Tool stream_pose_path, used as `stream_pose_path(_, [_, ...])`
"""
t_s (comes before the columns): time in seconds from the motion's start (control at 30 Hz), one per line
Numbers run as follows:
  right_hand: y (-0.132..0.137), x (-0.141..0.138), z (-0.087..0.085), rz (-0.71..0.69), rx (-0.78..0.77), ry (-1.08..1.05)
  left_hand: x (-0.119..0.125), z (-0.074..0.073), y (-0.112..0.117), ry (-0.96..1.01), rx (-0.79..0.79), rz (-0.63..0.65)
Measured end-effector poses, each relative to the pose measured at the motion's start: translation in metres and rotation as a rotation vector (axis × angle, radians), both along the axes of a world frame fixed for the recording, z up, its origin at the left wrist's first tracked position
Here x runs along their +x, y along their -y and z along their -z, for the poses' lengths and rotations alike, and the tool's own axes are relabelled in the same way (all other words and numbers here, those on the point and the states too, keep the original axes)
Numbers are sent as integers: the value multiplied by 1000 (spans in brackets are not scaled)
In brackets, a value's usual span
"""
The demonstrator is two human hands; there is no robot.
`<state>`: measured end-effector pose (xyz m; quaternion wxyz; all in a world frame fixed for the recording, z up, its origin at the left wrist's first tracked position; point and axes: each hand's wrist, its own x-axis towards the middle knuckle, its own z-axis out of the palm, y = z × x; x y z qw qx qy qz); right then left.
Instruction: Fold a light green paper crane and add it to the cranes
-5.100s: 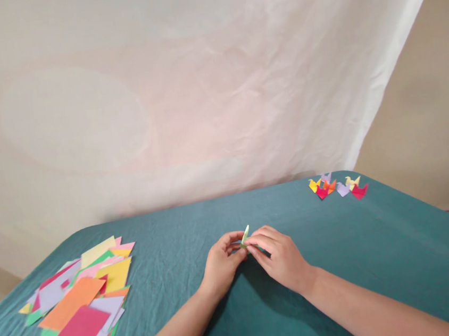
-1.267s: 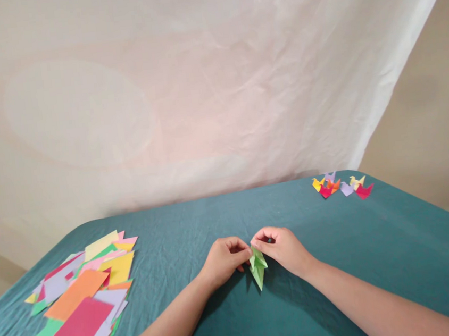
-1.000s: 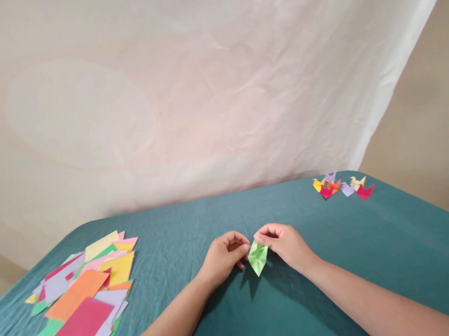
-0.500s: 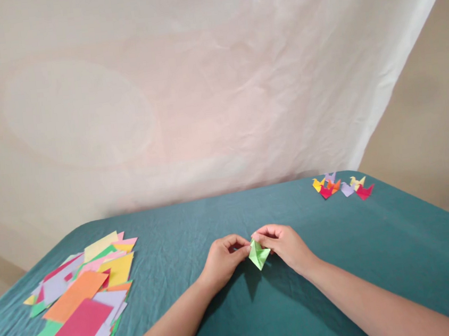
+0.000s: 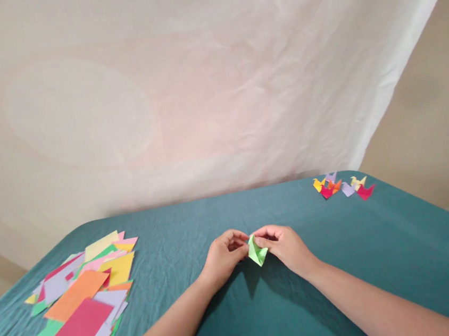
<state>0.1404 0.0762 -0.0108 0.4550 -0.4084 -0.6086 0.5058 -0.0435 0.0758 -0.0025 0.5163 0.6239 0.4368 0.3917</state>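
A small piece of folded light-green paper (image 5: 258, 253) is held up between my two hands, over the middle of the table near me. My left hand (image 5: 227, 254) pinches its left side between thumb and fingers. From the right, my right hand (image 5: 283, 243) grips its upper part, the thumb lying across the front. The paper has pointed corners and an open fold facing me. The fingertips behind it are partly hidden.
On the left of the green cloth-covered table (image 5: 174, 221) lies a spread pile of coloured paper sheets (image 5: 81, 332). Several small folded paper birds (image 5: 365, 191) in red, orange, yellow and lilac stand at the far right. A pale sheet (image 5: 217, 94) hangs behind the table.
The folded green paper has tilted and risen slightly between my fingers. My right thumb has shifted a little further across its front. Both hands still hold it.
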Motion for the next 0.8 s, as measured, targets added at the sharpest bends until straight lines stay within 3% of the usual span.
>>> stream_pose_path(0.3, [4,0,-5,-5,38,52,-3,0,1,-167,75,5])
stream_pose_path(0.47, [7,0,-8,-2,70,119,1,-5,7,-345,257,-56])
stream_pose_path(0.6, [7,0,-9,31,112,167,4,-11,13,-390,378,-34])
stream_pose_path(0.8, [5,0,-8,46,73,125,2,-11,10,-416,336,-29])
